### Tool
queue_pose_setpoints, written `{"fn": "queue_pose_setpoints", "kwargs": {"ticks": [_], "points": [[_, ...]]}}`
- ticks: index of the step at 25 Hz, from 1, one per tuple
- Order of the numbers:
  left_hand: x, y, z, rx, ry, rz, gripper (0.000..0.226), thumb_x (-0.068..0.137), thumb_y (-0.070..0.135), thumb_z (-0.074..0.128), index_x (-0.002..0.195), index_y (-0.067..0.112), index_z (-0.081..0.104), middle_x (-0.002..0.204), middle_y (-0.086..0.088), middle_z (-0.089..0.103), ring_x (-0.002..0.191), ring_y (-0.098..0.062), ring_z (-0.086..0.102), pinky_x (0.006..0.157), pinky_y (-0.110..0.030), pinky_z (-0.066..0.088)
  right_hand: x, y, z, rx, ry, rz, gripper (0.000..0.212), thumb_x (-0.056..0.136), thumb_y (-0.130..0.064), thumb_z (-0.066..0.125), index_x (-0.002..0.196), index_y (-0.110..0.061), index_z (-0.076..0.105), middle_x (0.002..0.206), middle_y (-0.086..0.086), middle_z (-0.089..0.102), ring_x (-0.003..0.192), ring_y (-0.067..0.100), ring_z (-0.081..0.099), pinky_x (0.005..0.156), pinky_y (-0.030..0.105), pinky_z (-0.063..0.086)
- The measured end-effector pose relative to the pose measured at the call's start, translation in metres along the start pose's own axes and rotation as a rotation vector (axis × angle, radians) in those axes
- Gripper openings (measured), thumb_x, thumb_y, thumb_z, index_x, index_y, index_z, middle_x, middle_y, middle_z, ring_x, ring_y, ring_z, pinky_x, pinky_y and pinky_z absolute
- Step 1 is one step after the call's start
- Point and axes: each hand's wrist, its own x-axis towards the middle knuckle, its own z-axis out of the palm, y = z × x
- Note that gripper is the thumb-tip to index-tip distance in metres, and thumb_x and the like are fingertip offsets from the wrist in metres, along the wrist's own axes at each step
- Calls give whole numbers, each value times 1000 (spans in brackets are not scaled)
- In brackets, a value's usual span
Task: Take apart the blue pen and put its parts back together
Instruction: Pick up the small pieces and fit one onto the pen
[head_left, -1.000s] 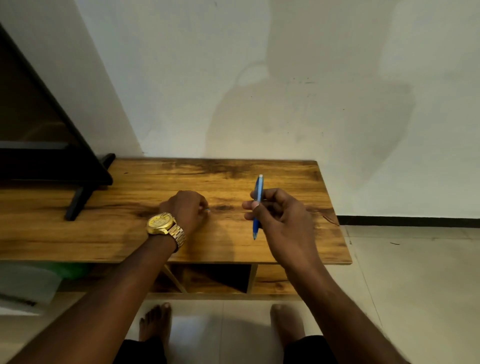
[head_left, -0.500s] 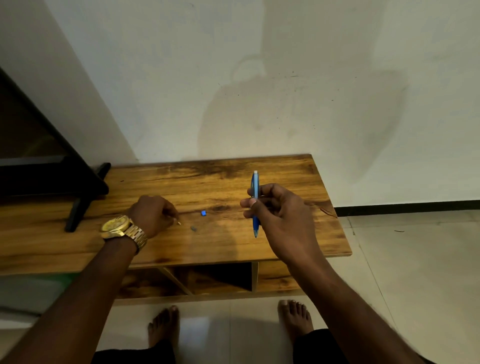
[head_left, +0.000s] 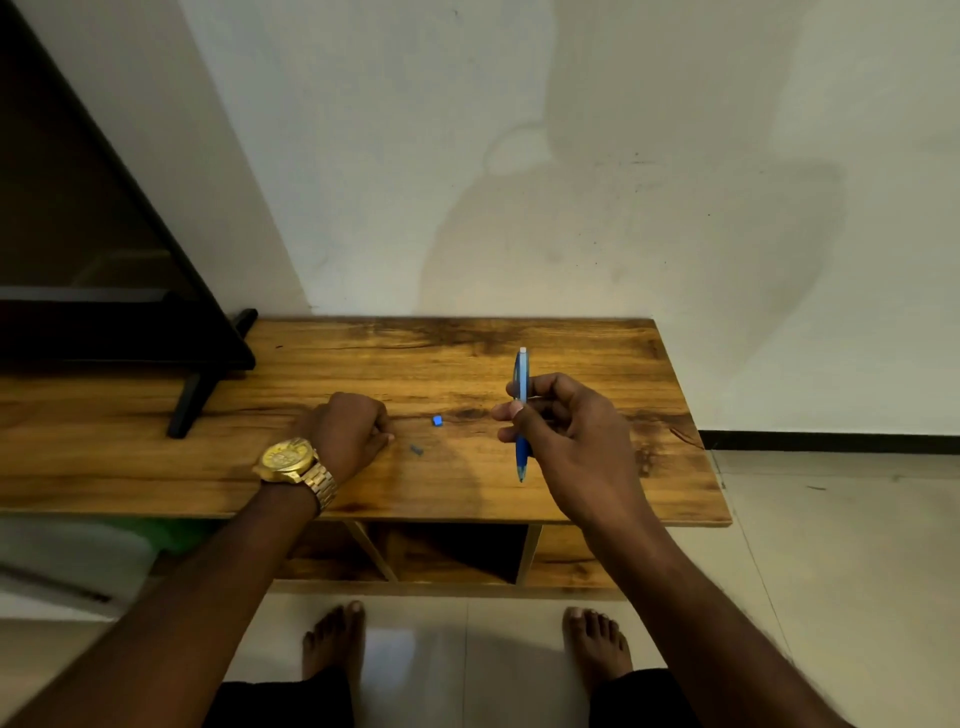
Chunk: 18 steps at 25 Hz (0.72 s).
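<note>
From the head view, the right hand (head_left: 576, 441) grips the blue pen (head_left: 521, 415) above the wooden table (head_left: 649, 364), its long axis running near upright, pale button end away from the person and tip toward them. The left hand (head_left: 353, 431) rests curled on the table; whether it holds anything I cannot tell. A small blue piece (head_left: 437, 420) and a grey piece (head_left: 416, 450) lie between the hands, so disassembly looks underway. Next likely calls for the left hand to steady the barrel.
</note>
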Motion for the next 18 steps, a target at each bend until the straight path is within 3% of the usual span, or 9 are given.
{"fn": "queue_pose_setpoints", "kwargs": {"ticks": [2, 5, 7, 10, 14, 18], "points": [[-5, 2, -9, -127, 71, -7, 9, 97, 24, 78, 102, 18, 82, 101, -2, 82, 95, -20, 77, 81, -32, 60, -1, 1, 2, -3, -14, 4, 11, 104, -27, 68, 103, -38, 67, 101, -8, 84, 90, 4, 81, 92, 39, 66], [-18, 20, -39, -801, 252, -90, 5, 94, 21, 82, 99, 21, 81, 92, 0, 82, 83, -14, 78, 68, -31, 65, -1, 1, 4, -21, -26, 14, 10, 103, -26, 69, 103, -36, 69, 101, -6, 84, 90, 5, 81, 93, 40, 66], [-33, 37, -55, -1187, 231, -69, 11, 94, 20, 81, 103, 27, 81, 93, -2, 83, 85, -11, 79, 65, -25, 64, -2, 1, 7, -47, -42, 13, 8, 104, -26, 68, 104, -34, 70, 101, -6, 84, 90, 6, 82, 92, 41, 66], [-51, 53, -58, -1340, 206, -2, 18, 97, 19, 78, 114, 23, 81, 100, -4, 84, 89, -12, 80, 70, -22, 62, -6, 1, 16, -145, -78, -16, 8, 105, -26, 67, 111, -29, 71, 100, -13, 84, 89, 2, 81, 88, 35, 66], [-51, 58, -60, -1550, 183, -43, 15, 98, 15, 76, 112, 12, 81, 103, -9, 85, 91, -15, 81, 76, -23, 63, -10, 3, 29, -271, -113, -92, 12, 105, -24, 68, 117, -23, 73, 95, -17, 82, 86, 1, 79, 76, 22, 64], [-53, 52, -62, -1560, 126, -11, 16, 98, 16, 75, 113, 12, 81, 104, -7, 86, 94, -15, 82, 77, -22, 64, -6, 1, 39, -283, -108, -124, 14, 107, -25, 66, 118, -22, 74, 93, -11, 82, 81, 5, 78, 69, 15, 58]]}}
